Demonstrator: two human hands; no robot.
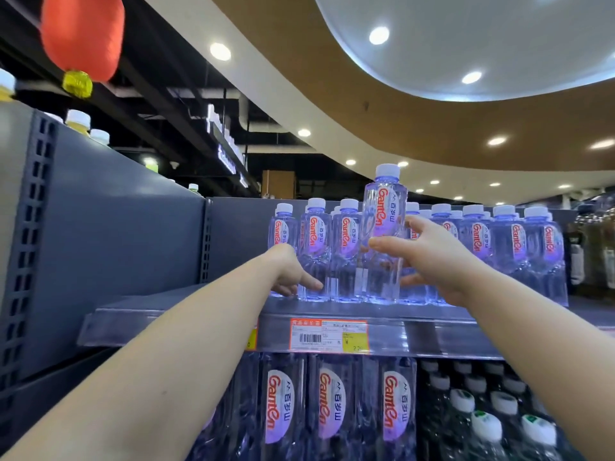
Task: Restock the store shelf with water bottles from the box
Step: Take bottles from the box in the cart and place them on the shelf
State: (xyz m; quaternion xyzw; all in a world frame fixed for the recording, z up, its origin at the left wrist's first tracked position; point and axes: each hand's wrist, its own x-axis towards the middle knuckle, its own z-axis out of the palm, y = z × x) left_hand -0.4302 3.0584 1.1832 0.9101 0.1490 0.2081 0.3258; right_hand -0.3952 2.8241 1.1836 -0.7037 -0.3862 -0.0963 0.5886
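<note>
Right hand holds bottle (upright) — over shelf.

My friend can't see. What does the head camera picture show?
A person's right hand sets a raised water bottle among the row of bottles on the grey shelf. The left hand touches bottles at the row's left end. A price tag hangs below.

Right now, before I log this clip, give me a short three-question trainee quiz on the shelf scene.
1. True or false: the right hand holds a clear plastic water bottle with a white cap higher than the shelf row.
2. What does the left hand touch?
A. price tag
B. shelved bottles
C. red lantern
3. Fill in: the orange-and-yellow price tag sits on the shelf's front ____.

Key: 1 true; 2 B; 3 edge.
</note>
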